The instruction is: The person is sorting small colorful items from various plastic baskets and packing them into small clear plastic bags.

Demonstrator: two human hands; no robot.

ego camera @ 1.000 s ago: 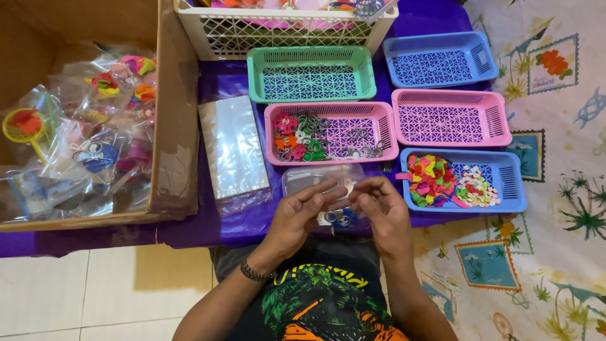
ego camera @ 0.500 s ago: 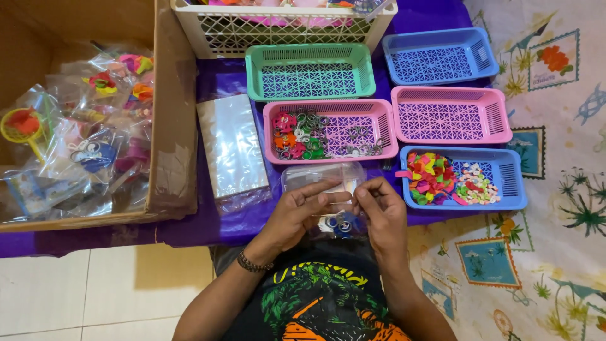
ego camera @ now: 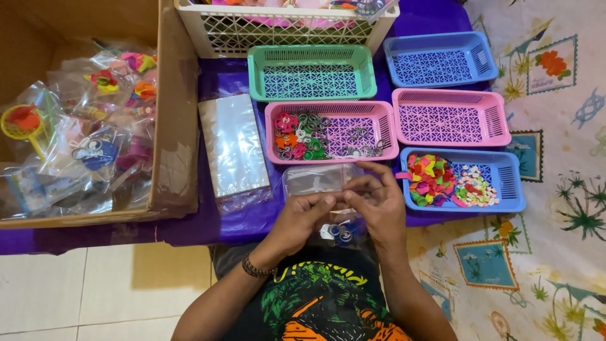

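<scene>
Both hands now sit closer together than a second ago. The left hand [ego camera: 302, 221] no longer stretches its fingers flat toward 2 o'clock; they curl inward and meet the right hand [ego camera: 377, 205] at the small clear bag [ego camera: 328, 189]. The right hand's fingers reach further up toward 12 o'clock, over the bag's upper edge. The blue and silver rings [ego camera: 339, 232] inside the bag now hang lower, toward 6 o'clock, showing between the two wrists.

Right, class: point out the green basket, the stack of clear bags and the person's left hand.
green basket [ego camera: 312, 53]: head view, far rim.
stack of clear bags [ego camera: 232, 144]: head view, middle of top bag.
left hand [ego camera: 302, 218]: head view, back of hand.
</scene>
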